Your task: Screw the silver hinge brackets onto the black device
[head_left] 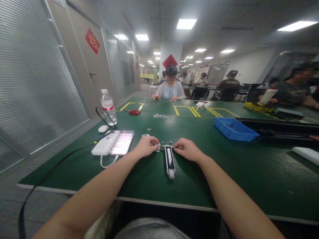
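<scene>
My left hand [147, 147] is closed, its fingertips pinching a small silvery metal bracket [158, 149]. Across from it, my right hand [187, 148] pinches the end of a thin metal rod that spans the top of a long white-and-black device [170, 159]. The device lies on the green table with its narrow pale end toward me. Whether the rod joins the bracket is too small to tell. Just beyond the fingers sit two small nuts, one on the left [162, 142] and one on the right [170, 142].
Small metal parts [145, 135] lie past my left hand. A phone [122, 142], white power bank [101, 146], mouse [103, 128] and water bottle [108, 108] stand left. Red-handled scissors [134, 112] lie farther back. A blue tray [234, 130] is right; a person [170, 88] sits opposite.
</scene>
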`<state>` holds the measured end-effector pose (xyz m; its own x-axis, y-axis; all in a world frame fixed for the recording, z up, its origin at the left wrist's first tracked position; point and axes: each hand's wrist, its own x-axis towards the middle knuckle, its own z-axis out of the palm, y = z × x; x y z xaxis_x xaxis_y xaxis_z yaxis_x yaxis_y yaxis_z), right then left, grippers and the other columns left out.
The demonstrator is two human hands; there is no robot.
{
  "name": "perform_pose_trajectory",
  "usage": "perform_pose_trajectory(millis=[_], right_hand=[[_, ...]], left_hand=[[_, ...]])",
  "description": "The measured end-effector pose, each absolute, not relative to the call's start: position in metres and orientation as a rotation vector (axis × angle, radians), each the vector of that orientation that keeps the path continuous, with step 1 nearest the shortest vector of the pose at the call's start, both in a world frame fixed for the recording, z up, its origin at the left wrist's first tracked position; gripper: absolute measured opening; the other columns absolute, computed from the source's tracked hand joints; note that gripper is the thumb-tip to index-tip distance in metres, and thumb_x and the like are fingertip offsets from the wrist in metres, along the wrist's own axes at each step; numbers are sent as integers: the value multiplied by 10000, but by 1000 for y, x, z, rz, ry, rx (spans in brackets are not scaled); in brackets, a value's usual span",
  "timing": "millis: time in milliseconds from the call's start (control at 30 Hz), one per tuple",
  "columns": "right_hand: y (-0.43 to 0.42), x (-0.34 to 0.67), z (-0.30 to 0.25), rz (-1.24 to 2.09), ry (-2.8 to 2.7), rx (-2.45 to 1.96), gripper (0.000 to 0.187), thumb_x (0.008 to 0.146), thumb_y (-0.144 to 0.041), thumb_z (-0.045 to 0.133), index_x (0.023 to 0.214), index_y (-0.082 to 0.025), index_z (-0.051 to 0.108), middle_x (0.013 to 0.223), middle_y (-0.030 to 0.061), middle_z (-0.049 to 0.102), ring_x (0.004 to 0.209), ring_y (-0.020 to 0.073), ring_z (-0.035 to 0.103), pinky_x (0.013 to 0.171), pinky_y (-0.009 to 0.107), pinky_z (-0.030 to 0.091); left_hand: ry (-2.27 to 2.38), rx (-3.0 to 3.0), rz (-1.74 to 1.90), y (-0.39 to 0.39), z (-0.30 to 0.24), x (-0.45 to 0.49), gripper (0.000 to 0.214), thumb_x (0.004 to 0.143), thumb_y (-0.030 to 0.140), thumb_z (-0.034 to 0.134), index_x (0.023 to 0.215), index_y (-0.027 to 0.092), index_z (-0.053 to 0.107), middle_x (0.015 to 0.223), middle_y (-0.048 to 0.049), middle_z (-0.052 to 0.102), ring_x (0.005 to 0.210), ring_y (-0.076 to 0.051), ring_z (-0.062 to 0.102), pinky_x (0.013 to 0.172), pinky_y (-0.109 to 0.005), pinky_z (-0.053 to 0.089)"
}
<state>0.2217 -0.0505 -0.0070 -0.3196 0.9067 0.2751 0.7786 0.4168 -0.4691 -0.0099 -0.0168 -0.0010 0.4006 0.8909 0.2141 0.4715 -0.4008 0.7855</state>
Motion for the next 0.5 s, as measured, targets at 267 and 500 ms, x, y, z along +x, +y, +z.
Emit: perform_pose_trajectory(millis=[267, 500], right_hand=[[-50, 223, -9, 334, -2185, -1417, 113, 758, -197, 594, 782, -178, 703, 797, 35, 594, 633, 110, 505, 659, 266, 419], [-50, 222, -8, 325, -2185, -1418, 136, 776, -240, 582, 794, -176, 701, 782, 36, 596, 634, 114, 505, 645, 260, 414]], left_hand=[[1046, 2091, 761, -17, -4, -11, 324, 659, 310, 652, 945, 163, 689, 527, 27, 530, 466, -104, 454, 470, -207, 330], [978, 2299, 743, -19, -1, -10, 308, 672, 263, 645, 962, 170, 694, 686, -20, 607, 548, -121, 506, 537, -221, 382]])
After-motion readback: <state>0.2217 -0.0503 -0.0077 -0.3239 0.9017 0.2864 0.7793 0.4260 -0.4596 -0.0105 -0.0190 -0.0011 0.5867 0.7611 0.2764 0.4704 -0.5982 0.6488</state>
